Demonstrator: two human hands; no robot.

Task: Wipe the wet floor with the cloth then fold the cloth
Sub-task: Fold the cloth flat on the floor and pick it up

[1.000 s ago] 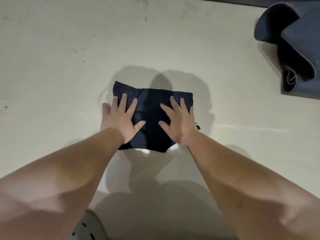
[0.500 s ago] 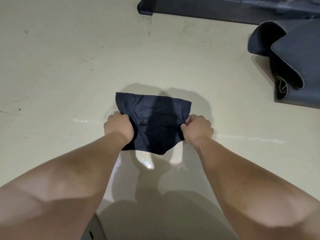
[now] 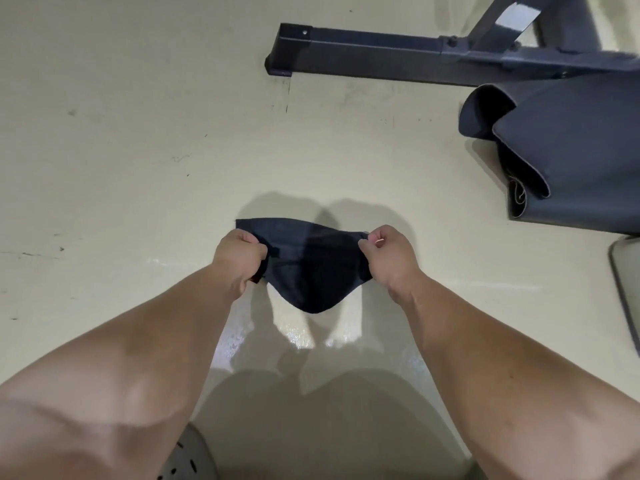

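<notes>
Cloth (image 3: 311,265), dark and damp-looking, hangs slung between the two hands, its long axis running left to right across the person's front, its far edge level and its middle sagging toward the floor (image 3: 138,150). The left hand (image 3: 240,259) is clenched on the left end, the right hand (image 3: 388,258) pinches the right end; neither is clearly nearer. A wet sheen lies on the floor just below. Folding likely means bringing the two ends together.
</notes>
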